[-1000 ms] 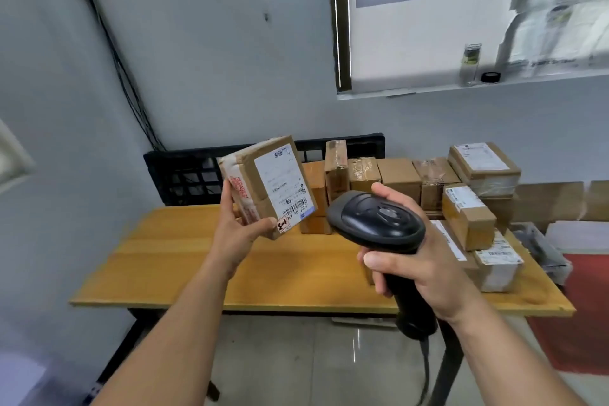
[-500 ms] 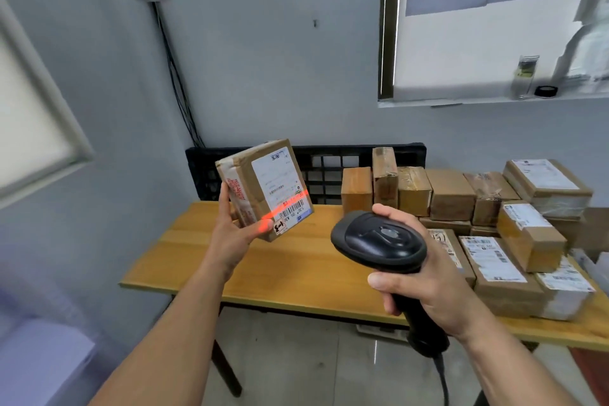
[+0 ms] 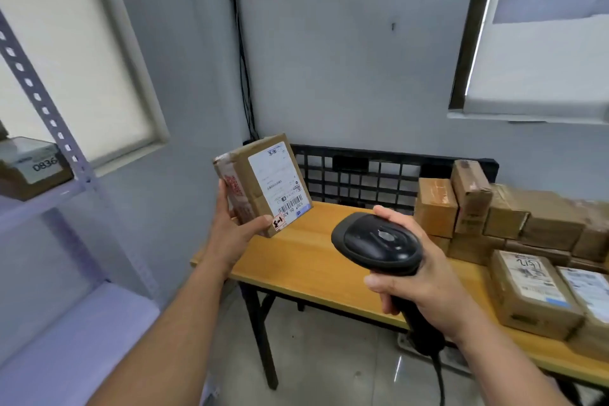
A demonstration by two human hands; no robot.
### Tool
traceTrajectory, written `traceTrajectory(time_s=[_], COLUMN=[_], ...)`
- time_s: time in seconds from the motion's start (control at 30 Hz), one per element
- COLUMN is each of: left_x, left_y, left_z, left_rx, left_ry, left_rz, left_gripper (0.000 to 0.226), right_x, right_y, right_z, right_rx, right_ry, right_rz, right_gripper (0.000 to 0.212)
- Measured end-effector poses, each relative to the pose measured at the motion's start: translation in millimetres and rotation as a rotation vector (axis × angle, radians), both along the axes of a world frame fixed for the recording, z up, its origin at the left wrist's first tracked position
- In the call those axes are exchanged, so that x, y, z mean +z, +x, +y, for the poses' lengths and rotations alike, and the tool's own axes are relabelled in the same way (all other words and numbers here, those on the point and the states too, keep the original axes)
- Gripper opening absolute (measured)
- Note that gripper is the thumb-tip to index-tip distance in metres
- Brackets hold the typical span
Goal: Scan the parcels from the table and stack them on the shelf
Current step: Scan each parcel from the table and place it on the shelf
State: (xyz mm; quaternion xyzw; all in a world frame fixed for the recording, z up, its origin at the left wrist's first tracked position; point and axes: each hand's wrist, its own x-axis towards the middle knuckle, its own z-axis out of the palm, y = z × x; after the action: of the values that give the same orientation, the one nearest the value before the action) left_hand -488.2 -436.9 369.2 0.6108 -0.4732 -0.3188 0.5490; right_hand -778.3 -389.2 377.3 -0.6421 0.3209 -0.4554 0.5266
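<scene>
Shelf box (image 3: pixel 33 165) left of the left grip (image 3: pixel 235 234) reads 0836. That grip clasps a barcoded parcel (image 3: pixel 263 181); right grip (image 3: pixel 425 283) wraps the scanner (image 3: pixel 375 241).

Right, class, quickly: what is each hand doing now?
Left hand: grips the brown cardboard parcel with the white label.
Right hand: grips the black handheld barcode scanner.

Seemingly "0836" on shelf box (image 3: pixel 33 168)

Wall cables (image 3: pixel 244 76) drop toward a black crate (image 3: pixel 362 173).
</scene>
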Motion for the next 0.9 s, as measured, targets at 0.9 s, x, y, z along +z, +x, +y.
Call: traceTrajectory(time_s=[0.9], left_x=[68], left_y=[321], left_z=[126], left_rx=[0.675], left_ry=[-0.127], left_rz=[0.04], left_gripper=[0.103], right_x=[41], right_y=[307], right_z=[-21], right_rx=[0.336], right_ry=[-0.115], right_rz=[0.02], right_gripper=[0.088])
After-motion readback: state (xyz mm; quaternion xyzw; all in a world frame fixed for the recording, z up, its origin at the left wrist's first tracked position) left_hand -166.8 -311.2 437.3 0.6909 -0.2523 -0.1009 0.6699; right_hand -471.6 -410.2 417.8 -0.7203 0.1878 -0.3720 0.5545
